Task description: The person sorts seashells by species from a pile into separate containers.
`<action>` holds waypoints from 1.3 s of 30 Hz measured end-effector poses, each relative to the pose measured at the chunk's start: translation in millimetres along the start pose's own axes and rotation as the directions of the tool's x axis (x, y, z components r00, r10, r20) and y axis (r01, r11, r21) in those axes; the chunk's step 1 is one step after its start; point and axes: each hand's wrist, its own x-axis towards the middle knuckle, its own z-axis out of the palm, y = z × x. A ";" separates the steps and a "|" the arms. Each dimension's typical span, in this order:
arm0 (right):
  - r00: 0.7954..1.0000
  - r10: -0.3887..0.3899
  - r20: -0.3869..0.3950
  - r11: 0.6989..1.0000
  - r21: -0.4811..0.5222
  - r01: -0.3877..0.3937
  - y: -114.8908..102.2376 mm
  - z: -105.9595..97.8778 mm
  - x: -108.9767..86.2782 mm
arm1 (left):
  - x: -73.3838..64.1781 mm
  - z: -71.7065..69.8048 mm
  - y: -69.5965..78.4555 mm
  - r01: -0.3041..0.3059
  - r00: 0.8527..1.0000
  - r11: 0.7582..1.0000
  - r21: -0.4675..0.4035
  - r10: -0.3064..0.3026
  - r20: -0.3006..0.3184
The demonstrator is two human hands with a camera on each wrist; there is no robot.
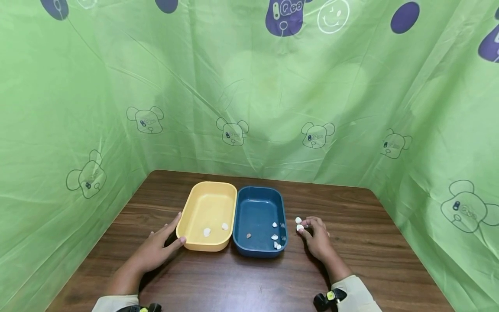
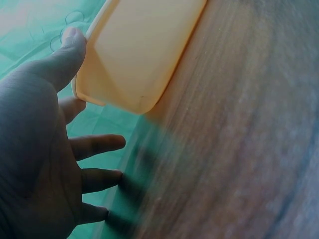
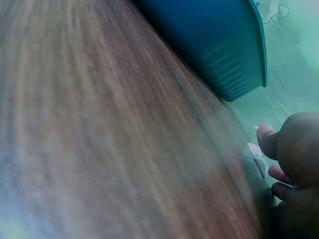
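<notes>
A yellow tray [image 1: 208, 248] stands left of a blue tray [image 1: 259, 252], their sides close together. Two white seashells [image 1: 207, 232] lie in the yellow one; several pale shells [image 1: 274, 237] and a brown shell [image 1: 248, 235] are in the blue. My left hand [image 1: 155, 248] touches the yellow tray's near-left side with thumb and forefinger; the other fingers [image 2: 97, 147] spread away from it. At the right, two white shells [image 1: 298, 220] sit on the table. Around the nearer one my right hand [image 1: 319, 240] has thumb and forefinger, with a gap between them in the right wrist view.
The brown wooden table [image 1: 249, 286] carries both trays. A green curtain [image 1: 249, 86] with printed bear faces hangs behind the table and along both sides. In the right wrist view the blue tray's wall [image 3: 219, 50] rises beyond the tabletop.
</notes>
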 end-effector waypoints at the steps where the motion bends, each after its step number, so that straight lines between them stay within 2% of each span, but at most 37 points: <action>1: 1.000 0.002 -0.001 1.000 0.005 -0.002 -0.2 0.0 0.3 | -0.2 0.1 -0.1 0.002 1.000 1.000 -0.001 -0.002 0.002; 8: 0.999 0.043 0.008 0.997 0.068 -0.043 -1.6 -0.8 0.2 | -0.8 1.1 -0.7 0.003 1.000 1.000 -0.002 -0.003 0.002; 15: 0.999 -0.014 -0.052 0.993 0.116 0.020 -4.7 -1.2 0.6 | -1.3 2.2 -2.2 0.008 1.000 1.000 -0.008 -0.008 0.007; 18: 0.996 -0.031 -0.083 0.992 0.116 0.040 -7.8 -2.5 1.9 | -1.0 2.0 -2.2 0.002 1.000 1.000 -0.005 -0.002 0.005; 27: 0.994 -0.046 -0.095 0.987 0.148 0.060 -20.7 -10.6 10.1 | -0.8 0.6 -1.4 0.003 1.000 1.000 -0.008 -0.003 0.004; 34: 0.997 -0.034 -0.072 0.991 0.129 0.043 -29.5 -14.2 13.8 | 0.2 0.8 -1.7 0.003 1.000 1.000 0.000 -0.003 0.005; 39: 0.993 -0.060 -0.097 0.992 0.109 0.070 -43.8 -13.7 16.9 | 0.9 -0.2 -1.1 0.006 1.000 1.000 0.001 -0.006 0.010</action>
